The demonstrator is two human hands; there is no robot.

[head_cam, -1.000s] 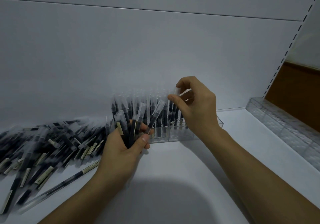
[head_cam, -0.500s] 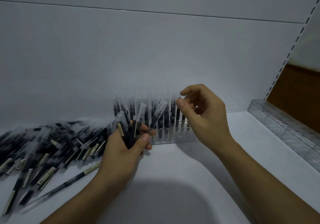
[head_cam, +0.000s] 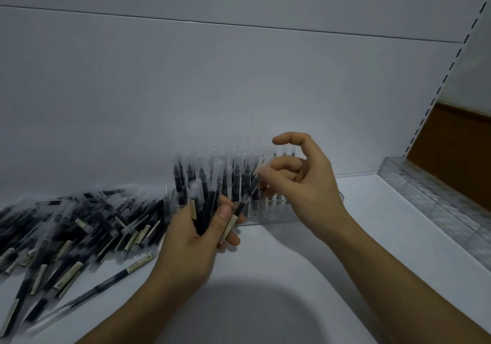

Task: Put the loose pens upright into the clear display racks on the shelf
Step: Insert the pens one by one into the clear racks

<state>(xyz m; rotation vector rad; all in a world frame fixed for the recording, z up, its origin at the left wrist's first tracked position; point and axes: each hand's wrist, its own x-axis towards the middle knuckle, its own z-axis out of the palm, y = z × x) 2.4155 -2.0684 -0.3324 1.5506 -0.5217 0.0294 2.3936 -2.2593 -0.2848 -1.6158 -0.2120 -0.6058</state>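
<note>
White shelf (head_cam: 372, 210); pale back panel (head_cam: 239, 91) behind

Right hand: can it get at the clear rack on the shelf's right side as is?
Probably yes: bare shelf lies between the right hand and that clear rack, nothing blocking. It is pinching a pen out of the bundle in the left hand, though.

A shop: white shelf (head_cam: 292, 277) with slotted upright (head_cam: 435, 91), clear display racks (head_cam: 438, 205), heap of labelled pens (head_cam: 66, 232).
</note>
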